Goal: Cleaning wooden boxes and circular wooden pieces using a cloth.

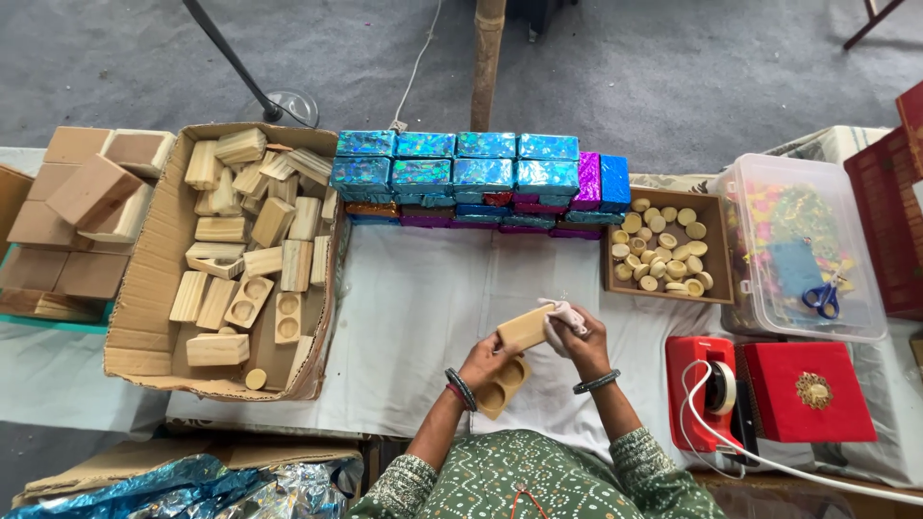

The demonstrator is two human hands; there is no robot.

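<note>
My left hand (487, 362) grips a long wooden block (510, 359) with two round hollows, tilted over the white tablecloth (423, 308). My right hand (575, 338) presses a small white cloth (565, 313) against the block's upper end. Both wrists wear dark bangles. The hands are close together near the front middle of the table.
A cardboard box (144, 288) of wooden blocks sits at left. Shiny blue and purple wrapped boxes (471, 173) are stacked at the back. A wooden tray of round discs (663, 252), a clear plastic bin (803, 245) with scissors, a red tape dispenser (702, 389) and a red box (806, 391) stand at right.
</note>
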